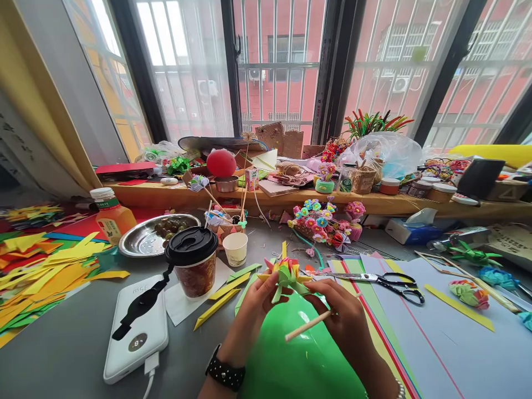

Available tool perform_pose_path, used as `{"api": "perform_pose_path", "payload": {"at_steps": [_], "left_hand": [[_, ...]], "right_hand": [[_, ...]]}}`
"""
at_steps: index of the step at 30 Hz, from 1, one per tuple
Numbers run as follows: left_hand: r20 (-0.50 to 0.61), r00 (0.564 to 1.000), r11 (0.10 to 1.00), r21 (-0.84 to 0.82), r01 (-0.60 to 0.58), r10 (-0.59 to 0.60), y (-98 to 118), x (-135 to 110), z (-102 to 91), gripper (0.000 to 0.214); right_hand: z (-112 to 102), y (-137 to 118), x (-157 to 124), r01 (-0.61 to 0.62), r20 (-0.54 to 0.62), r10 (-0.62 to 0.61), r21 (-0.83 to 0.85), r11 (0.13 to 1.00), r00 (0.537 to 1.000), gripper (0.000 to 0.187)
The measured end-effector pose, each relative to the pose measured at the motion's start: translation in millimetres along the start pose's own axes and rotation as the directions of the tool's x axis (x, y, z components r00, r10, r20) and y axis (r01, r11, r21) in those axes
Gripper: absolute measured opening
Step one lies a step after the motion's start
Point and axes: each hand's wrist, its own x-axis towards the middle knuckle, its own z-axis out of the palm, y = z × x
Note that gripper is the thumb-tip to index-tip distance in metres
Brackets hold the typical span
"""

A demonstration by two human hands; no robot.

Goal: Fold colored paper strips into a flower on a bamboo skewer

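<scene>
A folded paper flower [286, 272] in green, yellow and pink is between my hands, above a shiny green balloon [303, 354]. My left hand [261, 296] is closed on its left side, thumb on the green paper. From the right, my right hand [343, 307] pinches a green paper end of the flower. That same hand also has a thin wooden stick [305, 327] running through its fingers, the blunt end pointing down and left. Fingertips of both hands are partly hidden by the paper. Yellow paper strips [222, 299] lie left of my left hand.
Black-handled scissors [399, 285] lie on paper sheets [469, 354] at right. To the left stand a lidded coffee cup [193, 266], a white power bank [137, 327] with its cable, and a small paper cup [235, 249]. Paper strips [50, 266] heap at far left.
</scene>
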Motion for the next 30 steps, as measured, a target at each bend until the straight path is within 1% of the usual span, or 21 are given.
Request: {"api": "perform_pose_path", "payload": {"at_steps": [5, 8, 9, 11, 12, 14, 15, 16, 18, 20, 22, 23, 25, 30], "left_hand": [[-0.003, 1.0, 0.999, 0.027, 0.023, -0.023, -6, 5, -4.2, 0.032], [0.011, 1.0, 0.998, 0.064, 0.025, -0.026, -12, 13, -8.6, 0.039], [0.025, 1.0, 0.998, 0.064, 0.01, -0.011, -15, 15, -9.6, 0.043], [0.05, 0.998, 0.996, 0.079, -0.047, 0.043, -19, 18, -10.7, 0.051], [0.056, 0.994, 0.989, 0.113, -0.097, 0.091, -20, 18, -10.7, 0.054], [0.063, 0.973, 0.937, 0.26, -0.231, 0.223, -21, 16, -9.6, 0.053], [0.074, 0.951, 0.88, 0.364, -0.306, 0.3, -21, 14, -8.6, 0.05], [0.095, 0.921, 0.798, 0.472, -0.376, 0.378, -20, 11, -7.4, 0.046], [0.164, 0.84, 0.588, 0.644, -0.489, 0.518, -20, 7, -4.7, 0.037], [0.257, 0.749, 0.383, 0.732, -0.564, 0.611, -20, 2, -1.6, 0.025], [0.35, 0.664, 0.222, 0.754, -0.619, 0.661, -21, -1, 1.5, 0.012], [0.392, 0.63, 0.162, 0.751, -0.64, 0.671, -22, -1, 2.9, 0.008], [0.451, 0.574, 0.075, 0.739, -0.669, 0.683, -23, -2, 5.3, 0.005], [0.51, 0.46, -0.082, 0.729, -0.68, 0.726, -26, -1, 6.9, 0.005]], "right_hand": [[3, 1, -3, 0.045, 0.031, -0.044, -0.04, 0.998, 0.999, 0.022], [4, 0, -3, 0.058, 0.013, -0.057, -0.07, 0.996, 0.998, 0.019], [4, 0, -3, 0.056, 0.0, -0.056, -0.079, 0.995, 0.998, 0.018], [3, -2, -3, 0.049, -0.042, -0.053, -0.089, 0.995, 0.998, 0.016], [3, -3, -3, 0.05, -0.076, -0.057, -0.092, 0.995, 0.996, 0.015], [2, -5, -2, 0.053, -0.148, -0.068, -0.102, 0.993, 0.987, 0.013], [1, -5, -2, 0.053, -0.184, -0.073, -0.114, 0.992, 0.98, 0.012], [1, -6, -1, 0.049, -0.217, -0.077, -0.132, 0.99, 0.973, 0.011], [1, -7, 0, 0.024, -0.268, -0.073, -0.179, 0.983, 0.961, 0.011], [3, -7, 0, 0.008, -0.295, -0.072, -0.214, 0.977, 0.953, 0.013], [5, -7, 0, 0.007, -0.296, -0.077, -0.228, 0.974, 0.952, 0.016], [7, -6, -1, 0.013, -0.29, -0.081, -0.23, 0.973, 0.954, 0.016], [10, -5, -3, 0.026, -0.275, -0.09, -0.229, 0.973, 0.957, 0.015], [14, -4, -8, 0.06, -0.258, -0.116, -0.214, 0.975, 0.959, 0.01]]}}
